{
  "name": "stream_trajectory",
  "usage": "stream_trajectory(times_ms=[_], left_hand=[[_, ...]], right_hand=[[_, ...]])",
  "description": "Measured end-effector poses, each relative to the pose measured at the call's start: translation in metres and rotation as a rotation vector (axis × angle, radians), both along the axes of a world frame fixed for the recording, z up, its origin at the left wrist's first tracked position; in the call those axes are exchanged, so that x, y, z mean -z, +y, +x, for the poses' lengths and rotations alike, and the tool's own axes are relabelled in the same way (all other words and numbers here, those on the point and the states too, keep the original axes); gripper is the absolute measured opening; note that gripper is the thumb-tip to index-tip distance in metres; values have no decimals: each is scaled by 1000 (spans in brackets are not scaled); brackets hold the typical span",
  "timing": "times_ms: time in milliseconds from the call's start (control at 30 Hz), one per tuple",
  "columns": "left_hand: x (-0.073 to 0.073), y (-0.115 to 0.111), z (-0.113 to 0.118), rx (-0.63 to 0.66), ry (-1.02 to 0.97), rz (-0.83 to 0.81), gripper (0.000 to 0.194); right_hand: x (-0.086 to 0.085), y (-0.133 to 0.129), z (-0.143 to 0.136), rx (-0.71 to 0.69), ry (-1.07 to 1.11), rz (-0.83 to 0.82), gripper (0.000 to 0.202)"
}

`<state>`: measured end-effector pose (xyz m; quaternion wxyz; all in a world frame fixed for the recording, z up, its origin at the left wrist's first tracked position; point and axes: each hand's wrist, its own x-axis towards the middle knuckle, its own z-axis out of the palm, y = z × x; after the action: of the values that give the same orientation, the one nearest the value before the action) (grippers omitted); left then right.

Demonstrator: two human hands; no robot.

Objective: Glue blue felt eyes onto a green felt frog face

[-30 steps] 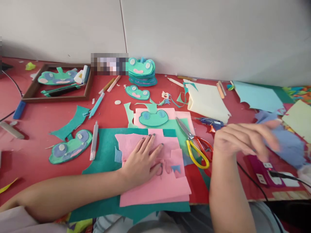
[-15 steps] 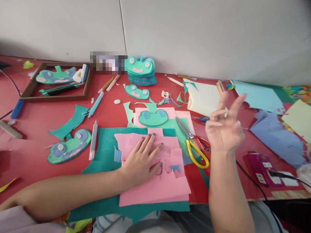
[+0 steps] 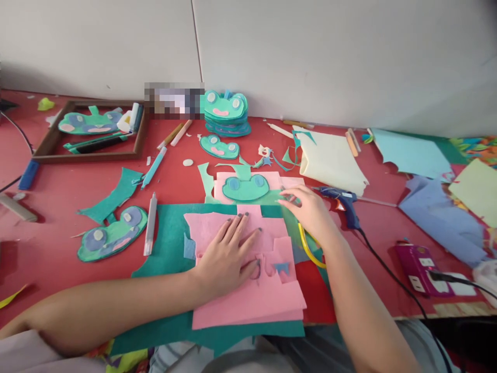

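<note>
My left hand [image 3: 229,254] lies flat, fingers spread, on the pink felt sheet [image 3: 252,305], which rests over a larger teal felt sheet [image 3: 171,233]. Over the scissors is my right hand [image 3: 306,207], its thumb and fingers apart, with no object visible between them. It covers most of the scissors; a yellow scissor handle [image 3: 308,246] shows below. Just beyond the hands, a green felt frog face [image 3: 245,187] with blue eyes lies on pale pink felt. Near the right wrist is a blue hot glue gun [image 3: 344,202] with a glue stick in its back.
A stack of felt frog faces [image 3: 227,111] stands by the wall, with a wooden tray [image 3: 89,156] to its left. A purple power strip [image 3: 423,272] sits at right, its cord crossing the edge. Pens, felt scraps and a cream felt sheet [image 3: 330,160] are scattered around.
My right hand has come down and to the left, from raised in the air to over the scissors, uncovering the glue gun. My left hand stays put.
</note>
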<state>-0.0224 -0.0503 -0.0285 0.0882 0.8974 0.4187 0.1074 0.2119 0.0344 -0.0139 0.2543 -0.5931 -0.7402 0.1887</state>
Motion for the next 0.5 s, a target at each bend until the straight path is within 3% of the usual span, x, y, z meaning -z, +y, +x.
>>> stream_trajectory(times_ms=[267,367,500], left_hand=[[-1,1,0,1,3,-9,57],[-1,1,1,2,1,-7,57],[0,0,0,-2,-18,6,56]], right_hand=[[19,3,-8,40,-51,12,10],[13,2,-7,40,-34,12,13],[-7,-3,16,44,261,-68,19]])
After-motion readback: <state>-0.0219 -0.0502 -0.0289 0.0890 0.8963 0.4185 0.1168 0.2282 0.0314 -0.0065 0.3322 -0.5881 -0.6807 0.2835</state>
